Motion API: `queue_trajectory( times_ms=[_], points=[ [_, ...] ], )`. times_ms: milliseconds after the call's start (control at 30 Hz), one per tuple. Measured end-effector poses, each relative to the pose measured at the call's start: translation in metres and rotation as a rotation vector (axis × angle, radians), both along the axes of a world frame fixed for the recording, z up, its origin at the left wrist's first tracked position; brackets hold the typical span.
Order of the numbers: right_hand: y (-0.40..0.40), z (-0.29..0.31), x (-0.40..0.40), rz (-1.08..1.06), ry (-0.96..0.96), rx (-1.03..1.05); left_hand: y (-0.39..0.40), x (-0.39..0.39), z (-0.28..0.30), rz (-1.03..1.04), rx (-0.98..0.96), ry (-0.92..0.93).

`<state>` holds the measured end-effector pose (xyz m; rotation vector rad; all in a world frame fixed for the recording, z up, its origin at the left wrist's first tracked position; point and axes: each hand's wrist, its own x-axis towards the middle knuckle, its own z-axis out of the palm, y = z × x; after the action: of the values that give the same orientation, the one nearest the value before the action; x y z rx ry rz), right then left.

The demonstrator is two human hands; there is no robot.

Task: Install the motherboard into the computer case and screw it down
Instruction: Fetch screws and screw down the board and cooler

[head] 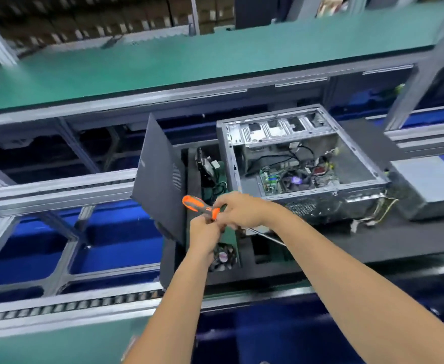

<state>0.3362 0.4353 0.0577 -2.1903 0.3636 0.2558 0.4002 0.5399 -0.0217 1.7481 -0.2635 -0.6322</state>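
Observation:
An open grey computer case (307,164) lies on its side on the black pallet (346,245). A green motherboard (289,179) with cables sits inside it. In front of the case, both my hands meet around an orange-and-grey screwdriver (198,204). My right hand (239,210) grips its handle; the metal shaft (266,236) runs down to the right. My left hand (203,233) is curled just below the handle, touching it; whether it pinches a screw is hidden. A second green board with a small fan (224,256) lies under my hands.
The black side panel (160,179) stands tilted to the left of the case. A grey box (428,185) sits at the right on the pallet. Metal conveyor rails (58,190) and blue trays (115,245) lie to the left; a green shelf (189,56) runs above.

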Motion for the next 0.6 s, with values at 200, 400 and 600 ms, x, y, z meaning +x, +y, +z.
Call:
queue_trajectory(
  times_ms=[200, 400, 600],
  points=[
    [-0.059, 0.041, -0.016, -0.293, -0.246, -0.012, -0.058, 0.010, 0.034, -0.035, -0.086, -0.099],
    [-0.111, 0.046, -0.027, -0.549, -0.325, -0.040, -0.089, 0.033, 0.058, -0.054, -0.111, -0.187],
    [-0.151, 0.041, -0.036, -0.698, -0.372, -0.047, -0.135, 0.022, 0.063, -0.157, -0.072, -0.273]
  ],
)
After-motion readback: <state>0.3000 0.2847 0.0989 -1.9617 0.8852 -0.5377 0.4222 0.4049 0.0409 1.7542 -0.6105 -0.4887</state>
